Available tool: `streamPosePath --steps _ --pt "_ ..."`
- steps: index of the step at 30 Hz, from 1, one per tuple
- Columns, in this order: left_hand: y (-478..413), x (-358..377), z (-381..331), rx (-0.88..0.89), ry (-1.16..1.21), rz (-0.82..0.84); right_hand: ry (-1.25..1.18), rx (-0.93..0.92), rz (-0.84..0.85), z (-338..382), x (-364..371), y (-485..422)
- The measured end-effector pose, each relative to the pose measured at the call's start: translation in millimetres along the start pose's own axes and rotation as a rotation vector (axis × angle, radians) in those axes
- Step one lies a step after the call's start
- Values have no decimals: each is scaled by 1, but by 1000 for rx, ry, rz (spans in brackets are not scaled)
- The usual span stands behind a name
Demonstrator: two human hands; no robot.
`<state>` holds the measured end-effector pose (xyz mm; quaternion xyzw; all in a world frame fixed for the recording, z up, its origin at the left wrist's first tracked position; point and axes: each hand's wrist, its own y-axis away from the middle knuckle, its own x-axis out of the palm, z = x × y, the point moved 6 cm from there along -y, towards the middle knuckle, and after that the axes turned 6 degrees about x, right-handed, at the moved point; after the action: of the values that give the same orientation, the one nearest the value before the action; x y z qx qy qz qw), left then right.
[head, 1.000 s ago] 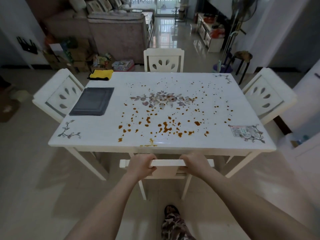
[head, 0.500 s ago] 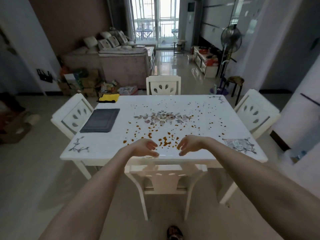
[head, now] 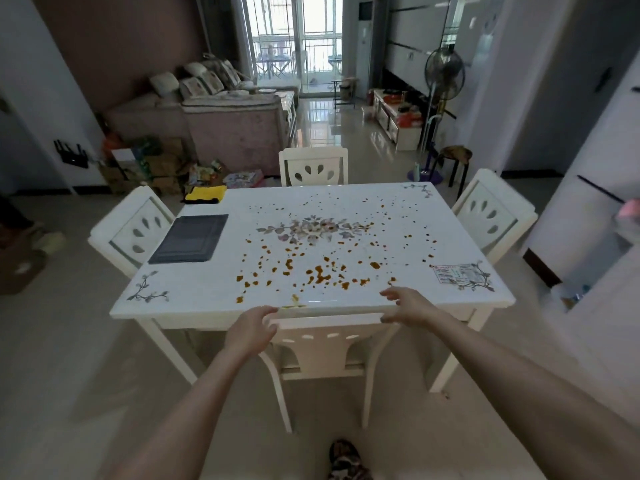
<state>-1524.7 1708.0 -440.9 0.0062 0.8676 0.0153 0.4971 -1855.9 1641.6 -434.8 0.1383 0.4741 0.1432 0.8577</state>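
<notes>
A white dining table (head: pixel 194 292) stands in front of me, its top spattered with many brown sauce spots (head: pixel 318 273). A white chair (head: pixel 322 351) is tucked under the near edge. My left hand (head: pixel 251 329) hovers by the left end of the chair's top rail, fingers loosely spread, holding nothing. My right hand (head: pixel 407 306) hovers above the rail's right end at the table edge, fingers extended and empty. A dark grey mat (head: pixel 189 239) lies on the table's left side, and a yellow cloth (head: pixel 204 194) sits at the far left corner.
White chairs stand at the left (head: pixel 133 226), far (head: pixel 313 166) and right (head: pixel 491 213) sides. A sofa (head: pixel 221 123), cardboard boxes (head: pixel 145 164), a standing fan (head: pixel 443 74) and a stool (head: pixel 455 157) lie beyond. My slippered foot (head: pixel 348 460) is on the tiled floor.
Both hands let go of the chair's top rail and lifted off it. They now hover open and further apart, and the view has pulled back from the table.
</notes>
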Motion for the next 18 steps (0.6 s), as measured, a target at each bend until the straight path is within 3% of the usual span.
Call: streamPosePath --steps 3,10,18 --pt "9 17 17 -1 -62 26 71 19 -12 -24 26 1" --pt "2 14 16 89 -28 -146 21 -24 -230 -28 34 -7" --pt "-12 10 27 99 -71 -102 93 -31 -304 -24 32 -5"
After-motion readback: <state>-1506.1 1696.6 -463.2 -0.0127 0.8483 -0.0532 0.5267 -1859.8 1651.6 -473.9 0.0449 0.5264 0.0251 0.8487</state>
